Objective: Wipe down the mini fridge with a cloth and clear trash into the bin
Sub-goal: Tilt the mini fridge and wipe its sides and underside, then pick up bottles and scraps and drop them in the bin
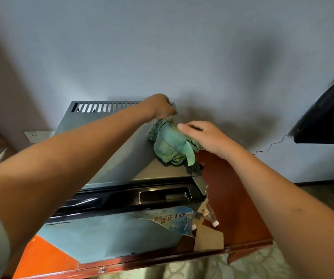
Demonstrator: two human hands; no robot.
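The mini fridge [105,150] stands against the wall, its grey top facing me with a row of vent slots along the back. A crumpled green cloth [171,143] lies on the right rear part of that top. My left hand [159,107] reaches across to the far right corner and grips the cloth's upper end. My right hand [204,137] sits at the cloth's right side, fingers bent and touching it. Two small plastic bottles [210,216] lie beside the fridge's front right, low down.
A reddish wooden cabinet panel [234,198] flanks the fridge on the right. A dark object [327,109] juts in at the right edge, with a thin cable running along the wall. A wall socket [37,135] sits left of the fridge. Patterned carpet lies below.
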